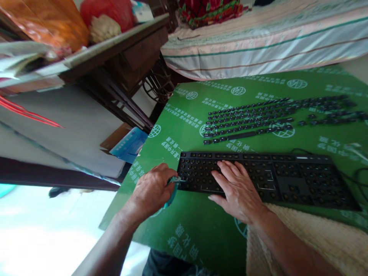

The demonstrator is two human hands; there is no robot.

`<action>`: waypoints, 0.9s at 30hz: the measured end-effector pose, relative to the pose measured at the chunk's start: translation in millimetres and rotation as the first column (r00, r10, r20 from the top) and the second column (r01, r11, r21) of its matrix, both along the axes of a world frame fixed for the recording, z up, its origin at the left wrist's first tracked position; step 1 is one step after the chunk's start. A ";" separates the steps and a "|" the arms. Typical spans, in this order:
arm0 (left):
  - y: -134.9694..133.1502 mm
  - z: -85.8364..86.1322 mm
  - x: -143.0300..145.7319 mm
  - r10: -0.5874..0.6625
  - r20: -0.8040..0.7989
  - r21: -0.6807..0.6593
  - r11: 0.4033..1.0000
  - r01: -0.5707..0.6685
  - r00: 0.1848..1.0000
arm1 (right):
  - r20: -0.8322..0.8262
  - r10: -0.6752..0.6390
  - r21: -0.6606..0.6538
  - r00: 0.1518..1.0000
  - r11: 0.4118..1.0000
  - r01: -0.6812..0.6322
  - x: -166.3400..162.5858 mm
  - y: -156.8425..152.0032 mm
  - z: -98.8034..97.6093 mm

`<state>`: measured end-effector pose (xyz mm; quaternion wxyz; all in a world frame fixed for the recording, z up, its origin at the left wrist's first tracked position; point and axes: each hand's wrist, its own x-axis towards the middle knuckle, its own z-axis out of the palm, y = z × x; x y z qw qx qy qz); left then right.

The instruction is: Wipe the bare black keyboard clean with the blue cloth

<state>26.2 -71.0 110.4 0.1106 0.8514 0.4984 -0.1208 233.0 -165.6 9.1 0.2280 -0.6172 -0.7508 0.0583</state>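
Observation:
A black keyboard (pixel 291 183) with its keycaps off lies across the green board, showing rows of bare key posts. My right hand (pixel 234 184) rests palm down on its middle, fingers spread over the key posts. At the keyboard's left end my left hand (pixel 155 186) is closed around a small teal item (pixel 171 195), whose pale tip touches or nearly touches the keyboard's left edge. Most of this item is hidden by my fingers, so its kind is unclear. Beyond the keyboard, loose black keycaps (pixel 241 135) are laid out in rows.
The green board (pixel 212 230) bears white print. A beige woven cloth (pixel 287 230) lies at the near right, and a black cable (pixel 356 178) curls beside the keyboard. A cluttered wooden table (pixel 138 34) stands at the left; a bed (pixel 258 50) is behind.

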 end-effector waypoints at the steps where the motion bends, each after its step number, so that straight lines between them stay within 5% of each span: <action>1: 1.1 -0.5 -0.5 -0.006 0.011 0.010 1.000 0.006 1.000 | -0.001 0.001 0.002 1.000 1.000 -0.001 0.1 0.0 -0.2; 12: 6.4 -14.9 27.0 -0.317 -0.165 0.075 0.940 0.332 0.934 | 0.005 -0.005 0.000 1.000 1.000 0.005 -0.3 0.1 0.5; 18: 21.9 -5.2 4.8 -0.192 -0.141 0.282 0.933 0.225 0.971 | 0.008 -0.002 -0.002 1.000 1.000 0.002 -0.4 0.0 0.8; 22: 20.8 -8.1 4.4 -0.276 -0.062 0.221 0.933 0.283 0.959 | 0.011 -0.006 0.001 1.000 1.000 0.006 -0.3 -0.1 0.1; 27: 24.1 -21.5 19.0 -0.348 -0.176 0.153 0.914 0.375 0.921 | 0.014 -0.005 0.002 1.000 1.000 0.005 -0.1 -0.5 -0.1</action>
